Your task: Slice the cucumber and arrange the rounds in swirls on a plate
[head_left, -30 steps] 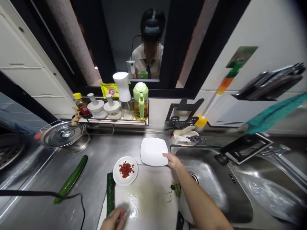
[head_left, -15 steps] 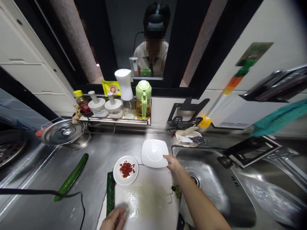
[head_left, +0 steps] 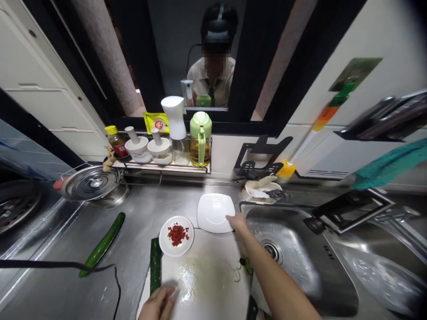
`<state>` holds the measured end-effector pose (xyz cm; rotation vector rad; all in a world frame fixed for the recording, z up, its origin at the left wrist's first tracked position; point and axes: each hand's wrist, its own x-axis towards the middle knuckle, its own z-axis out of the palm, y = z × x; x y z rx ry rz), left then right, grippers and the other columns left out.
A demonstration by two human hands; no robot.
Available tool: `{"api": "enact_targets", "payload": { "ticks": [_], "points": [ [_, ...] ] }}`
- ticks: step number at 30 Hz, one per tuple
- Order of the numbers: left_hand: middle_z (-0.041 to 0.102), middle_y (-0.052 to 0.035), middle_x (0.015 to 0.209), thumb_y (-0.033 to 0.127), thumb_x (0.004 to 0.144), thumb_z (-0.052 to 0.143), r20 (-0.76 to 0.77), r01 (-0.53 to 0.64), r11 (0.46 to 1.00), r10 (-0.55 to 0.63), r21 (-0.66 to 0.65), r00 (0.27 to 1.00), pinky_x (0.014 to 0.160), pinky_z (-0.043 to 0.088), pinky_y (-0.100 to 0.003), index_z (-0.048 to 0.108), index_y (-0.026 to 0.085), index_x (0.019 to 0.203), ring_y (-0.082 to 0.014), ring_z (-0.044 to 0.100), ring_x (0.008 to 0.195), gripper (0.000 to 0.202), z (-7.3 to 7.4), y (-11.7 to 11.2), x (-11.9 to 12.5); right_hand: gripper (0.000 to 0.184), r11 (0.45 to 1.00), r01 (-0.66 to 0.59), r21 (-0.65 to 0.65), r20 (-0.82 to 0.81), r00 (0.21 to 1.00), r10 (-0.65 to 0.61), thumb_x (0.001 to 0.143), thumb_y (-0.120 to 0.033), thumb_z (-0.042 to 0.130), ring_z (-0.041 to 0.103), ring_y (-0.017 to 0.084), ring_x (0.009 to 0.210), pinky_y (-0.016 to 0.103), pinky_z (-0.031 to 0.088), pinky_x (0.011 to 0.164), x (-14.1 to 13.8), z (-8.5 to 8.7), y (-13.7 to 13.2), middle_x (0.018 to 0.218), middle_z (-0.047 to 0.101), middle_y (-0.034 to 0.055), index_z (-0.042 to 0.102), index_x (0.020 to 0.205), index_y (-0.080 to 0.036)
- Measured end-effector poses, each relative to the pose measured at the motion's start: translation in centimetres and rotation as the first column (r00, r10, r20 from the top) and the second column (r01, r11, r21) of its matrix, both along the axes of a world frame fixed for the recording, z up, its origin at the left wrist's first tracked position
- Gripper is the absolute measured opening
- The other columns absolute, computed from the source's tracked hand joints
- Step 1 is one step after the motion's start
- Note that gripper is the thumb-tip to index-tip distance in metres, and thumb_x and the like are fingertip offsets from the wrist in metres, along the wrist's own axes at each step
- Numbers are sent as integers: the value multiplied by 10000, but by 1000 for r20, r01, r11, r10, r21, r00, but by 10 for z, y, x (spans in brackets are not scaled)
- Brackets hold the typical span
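My right hand [head_left: 237,222] grips the near right corner of a white square plate [head_left: 213,211], its thumb on the rim. The plate sits at the far edge of the white cutting board [head_left: 213,275]. At the board's lower left is my left hand [head_left: 158,304], fingers curled together; a small pale bit shows at the fingertips, too unclear to name. Beside that hand a cut length of cucumber [head_left: 155,264] lies along the board's left edge. A round white plate [head_left: 167,249] bearing chopped red pieces [head_left: 178,234] rests at the board's far left corner.
A whole cucumber [head_left: 102,244] and a dark cable [head_left: 66,265] are at the left, near a lidded steel pot [head_left: 110,195]. Behind stands a rack with an oil bottle [head_left: 200,140] and jars. At the right is the sink [head_left: 293,253]; green scraps [head_left: 246,265] lie by its edge.
The view has shifted very slightly. Both hands and the square plate stay practically where they were.
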<state>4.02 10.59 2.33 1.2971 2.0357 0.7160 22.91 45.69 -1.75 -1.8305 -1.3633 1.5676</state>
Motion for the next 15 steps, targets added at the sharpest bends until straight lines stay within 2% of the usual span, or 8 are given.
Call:
{"api": "enact_targets", "payload": {
  "ticks": [3,6,12,15],
  "points": [
    [711,-47,908,477,831,469,-39,-38,999,38,14,998,747,527,-208,665,240,904,-163,674,824,316,-5,-2,-7,256,999,-40,16,221,975,36,855,-322,564,557,197,978,414,474,826,1,7,3,1133,565,62,568,1068,-180],
    [706,-56,957,467,826,471,-64,-77,997,78,19,995,766,530,-235,667,236,923,-177,671,862,318,-8,-3,-13,234,996,-88,32,355,932,71,853,-323,568,556,194,984,413,466,841,0,15,3,1122,575,61,582,1040,-182],
    [691,-50,966,418,820,467,-71,-133,991,132,-9,989,769,525,-261,650,235,952,-175,666,838,290,-13,-5,-22,221,983,-170,64,486,866,118,846,-320,578,564,189,967,408,464,840,-4,29,-7,1092,588,55,587,1018,-181],
    [669,-62,942,415,798,472,-142,-245,969,239,-24,960,747,530,-311,617,208,971,-195,659,782,306,-17,-3,-24,251,975,-197,103,520,846,116,835,-303,589,566,193,962,411,456,842,-7,39,-11,1085,589,58,569,1051,-178]
  ]
}}
